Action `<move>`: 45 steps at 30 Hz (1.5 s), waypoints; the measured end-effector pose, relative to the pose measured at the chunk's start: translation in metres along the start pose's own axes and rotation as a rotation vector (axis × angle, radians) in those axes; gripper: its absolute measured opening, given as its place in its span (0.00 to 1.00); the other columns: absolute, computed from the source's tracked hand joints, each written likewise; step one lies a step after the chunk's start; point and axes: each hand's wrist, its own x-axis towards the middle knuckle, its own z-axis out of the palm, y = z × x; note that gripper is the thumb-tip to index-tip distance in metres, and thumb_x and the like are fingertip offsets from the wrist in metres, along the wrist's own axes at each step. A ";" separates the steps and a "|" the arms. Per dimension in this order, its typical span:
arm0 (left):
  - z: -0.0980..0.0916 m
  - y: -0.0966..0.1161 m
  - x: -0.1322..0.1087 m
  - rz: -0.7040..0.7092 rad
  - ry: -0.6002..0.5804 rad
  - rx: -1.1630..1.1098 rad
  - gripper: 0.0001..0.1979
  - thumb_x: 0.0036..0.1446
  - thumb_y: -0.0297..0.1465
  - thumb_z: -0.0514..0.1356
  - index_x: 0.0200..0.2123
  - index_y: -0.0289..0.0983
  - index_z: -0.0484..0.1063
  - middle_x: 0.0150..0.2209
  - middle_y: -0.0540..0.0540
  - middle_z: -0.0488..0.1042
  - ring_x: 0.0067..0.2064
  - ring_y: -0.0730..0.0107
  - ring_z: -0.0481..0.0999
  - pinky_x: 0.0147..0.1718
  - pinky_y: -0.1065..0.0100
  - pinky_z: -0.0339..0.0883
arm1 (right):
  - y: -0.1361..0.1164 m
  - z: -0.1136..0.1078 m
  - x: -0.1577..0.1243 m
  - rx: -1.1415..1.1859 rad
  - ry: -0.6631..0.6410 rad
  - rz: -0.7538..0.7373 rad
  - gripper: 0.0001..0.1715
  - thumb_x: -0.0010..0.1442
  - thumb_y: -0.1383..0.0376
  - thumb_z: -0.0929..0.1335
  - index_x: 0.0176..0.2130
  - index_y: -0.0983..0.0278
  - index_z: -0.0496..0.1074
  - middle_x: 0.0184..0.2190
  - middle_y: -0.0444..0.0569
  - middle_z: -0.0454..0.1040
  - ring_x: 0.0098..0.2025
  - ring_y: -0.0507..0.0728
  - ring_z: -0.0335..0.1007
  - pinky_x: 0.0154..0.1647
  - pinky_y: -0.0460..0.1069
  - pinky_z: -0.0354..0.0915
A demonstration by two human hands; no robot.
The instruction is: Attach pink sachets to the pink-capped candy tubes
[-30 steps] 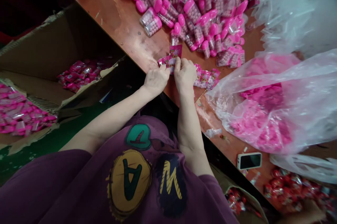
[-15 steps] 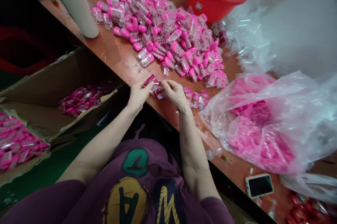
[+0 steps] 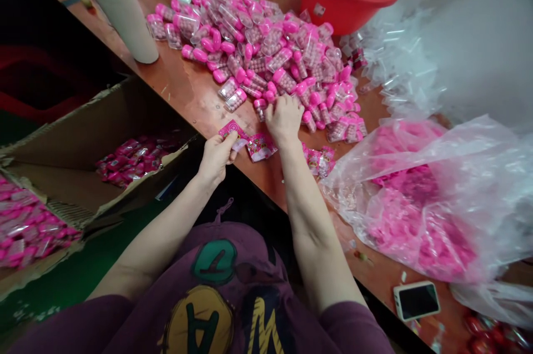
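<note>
Pink sachet (image 3: pixel 229 128) is pinched between the thumb and fingers of my left hand (image 3: pixel 217 155), at the near edge of the tabletop (image 3: pixel 187 87). Partly covered, its long axis seems to slant from upper left to lower right, printed end pointing away from me. A slack pinch could drop it over that edge. My right hand (image 3: pixel 286 117) bends over the near side of the bottle pile (image 3: pixel 278 59); I cannot tell whether it grips one. Tugging there could start a slide onto the loose sachet (image 3: pixel 260 146) between my hands.
</note>
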 end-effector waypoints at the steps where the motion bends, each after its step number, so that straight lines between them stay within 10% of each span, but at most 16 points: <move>1: 0.001 0.003 -0.002 -0.004 -0.019 -0.009 0.17 0.59 0.37 0.70 0.27 0.35 0.68 0.16 0.55 0.63 0.15 0.84 0.56 0.15 0.77 0.43 | 0.003 -0.004 -0.007 0.149 0.033 0.021 0.08 0.66 0.64 0.65 0.41 0.65 0.71 0.43 0.57 0.77 0.51 0.66 0.72 0.58 0.65 0.66; 6: 0.010 0.013 -0.017 -0.066 -0.177 -0.011 0.19 0.59 0.36 0.72 0.24 0.34 0.68 0.17 0.55 0.64 0.16 0.84 0.58 0.15 0.77 0.44 | 0.007 -0.033 -0.081 1.099 0.042 0.281 0.09 0.59 0.62 0.69 0.38 0.58 0.64 0.31 0.40 0.69 0.30 0.51 0.69 0.37 0.50 0.71; 12: 0.016 -0.005 -0.042 -0.163 -0.280 0.085 0.18 0.58 0.33 0.73 0.23 0.33 0.70 0.18 0.53 0.68 0.16 0.85 0.60 0.15 0.78 0.47 | -0.002 -0.061 -0.167 1.607 -0.059 0.565 0.18 0.54 0.57 0.78 0.39 0.59 0.69 0.24 0.35 0.65 0.22 0.46 0.58 0.24 0.44 0.61; 30: 0.018 -0.057 -0.082 -0.374 -0.427 0.185 0.14 0.58 0.34 0.72 0.26 0.32 0.75 0.20 0.50 0.70 0.19 0.81 0.65 0.17 0.76 0.53 | 0.005 -0.039 -0.239 1.243 0.171 0.544 0.28 0.59 0.46 0.75 0.50 0.55 0.67 0.32 0.40 0.68 0.27 0.49 0.63 0.27 0.47 0.65; 38: 0.018 -0.055 -0.080 -0.317 -0.360 0.078 0.14 0.60 0.31 0.70 0.26 0.33 0.72 0.21 0.50 0.69 0.20 0.81 0.66 0.18 0.76 0.53 | 0.017 -0.065 -0.251 1.422 -0.012 0.571 0.31 0.63 0.41 0.69 0.58 0.52 0.64 0.39 0.43 0.71 0.29 0.50 0.64 0.24 0.46 0.60; 45: 0.018 -0.055 -0.079 -0.340 -0.294 0.014 0.13 0.63 0.31 0.68 0.28 0.34 0.71 0.23 0.52 0.71 0.21 0.82 0.68 0.19 0.77 0.57 | 0.009 -0.074 -0.271 1.567 -0.140 0.552 0.18 0.61 0.56 0.71 0.50 0.56 0.72 0.40 0.43 0.73 0.33 0.50 0.65 0.29 0.45 0.68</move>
